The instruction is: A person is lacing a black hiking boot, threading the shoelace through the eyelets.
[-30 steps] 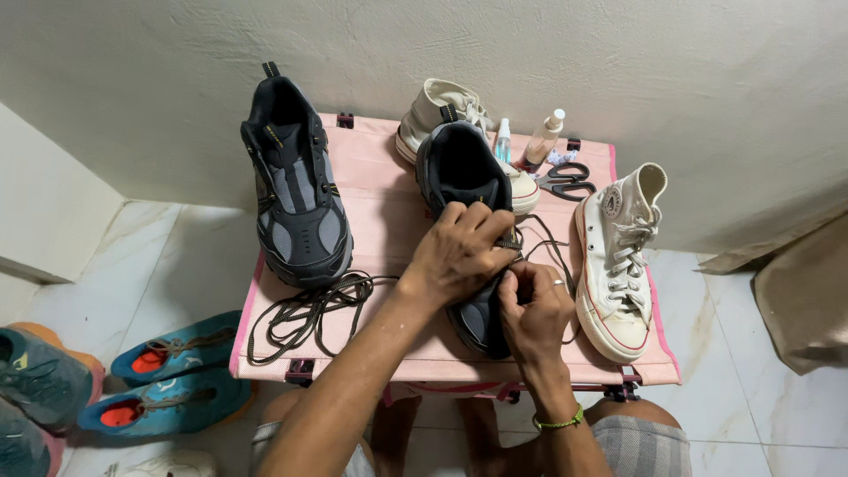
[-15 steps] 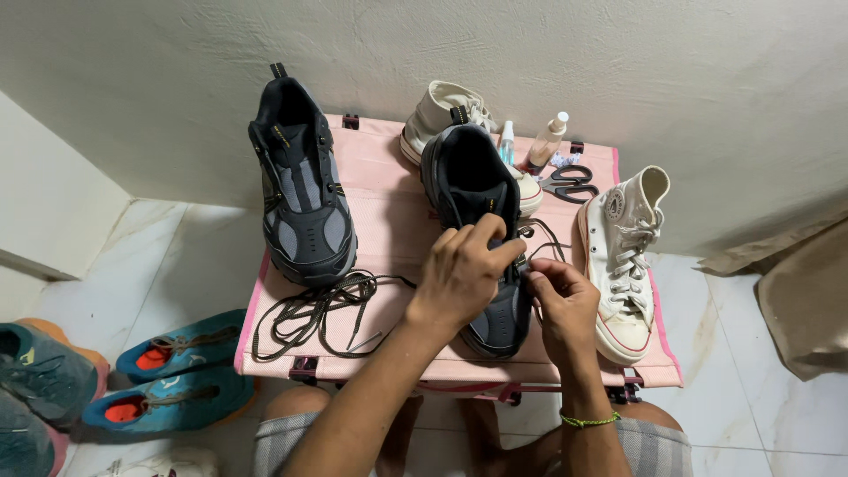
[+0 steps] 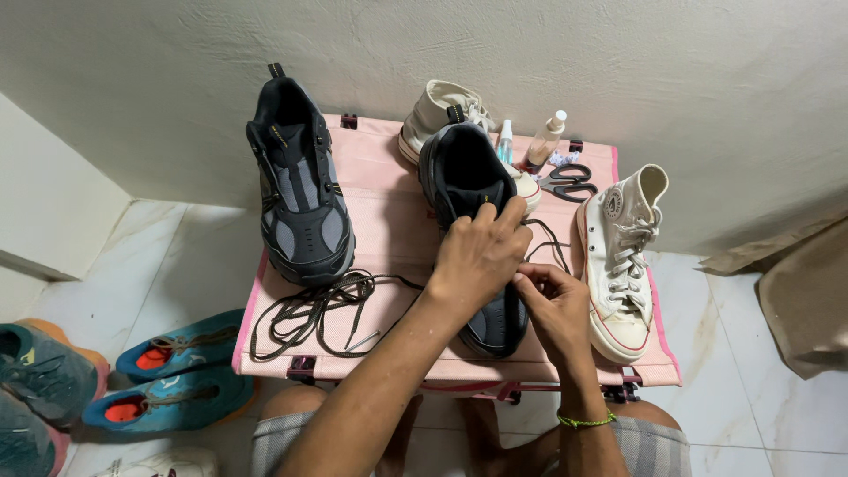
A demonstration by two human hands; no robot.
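Two hands: both are working on the black shoe (image 3: 473, 221) in the middle of the pink desk (image 3: 389, 221).
Left hand (image 3: 477, 256): its grip is pressing down on the shoe so it is not sliding.
Right hand (image 3: 552, 305): its grip is pinching the lace (image 3: 552, 243) beside the shoe.
Loose lace (image 3: 309, 314): it is lying beside the other black shoe (image 3: 300, 194).

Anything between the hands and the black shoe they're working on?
Nothing visible. The left hand already rests on top of the black shoe, and the right hand is against its side holding the lace. The loose lace lies off to the left, clear.
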